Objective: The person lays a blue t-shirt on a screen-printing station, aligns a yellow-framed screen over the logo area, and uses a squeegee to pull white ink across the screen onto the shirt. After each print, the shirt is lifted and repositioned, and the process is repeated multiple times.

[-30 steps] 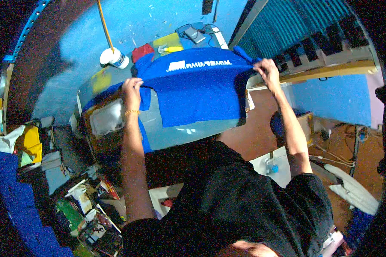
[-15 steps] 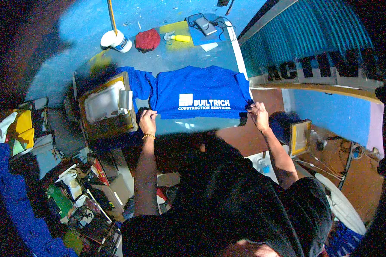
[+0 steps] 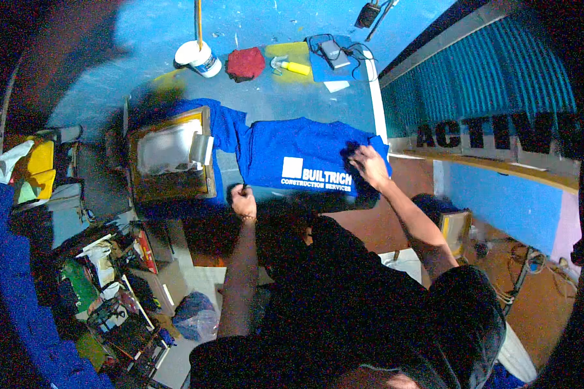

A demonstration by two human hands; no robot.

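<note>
A blue shirt (image 3: 305, 139) with a white block print lies spread on the table. My left hand (image 3: 244, 203) is closed at the shirt's near left corner, its fingertips curled on the fabric edge. Over the right part of the shirt is my right hand (image 3: 372, 170), its fingers smeared by motion, so I cannot tell whether they grip the cloth. Left of the shirt rests a wooden-edged printing screen (image 3: 209, 123) with whitish ink on its mesh. A pale squeegee-like block (image 3: 202, 150) sits at its right side. More blue cloth (image 3: 224, 129) shows around the screen.
Along the table's far side are a white bucket (image 3: 204, 63) with a stick, a red cloth (image 3: 245, 63), a yellow spray bottle (image 3: 295, 68) and a device with cables (image 3: 334, 53). Cluttered shelves (image 3: 110, 279) stand lower left. A slatted panel (image 3: 486, 78) rises at right.
My right hand has moved from the shirt's near right corner up and inward over the fabric. My left hand stays by the near left corner. The whole view has shifted slightly.
</note>
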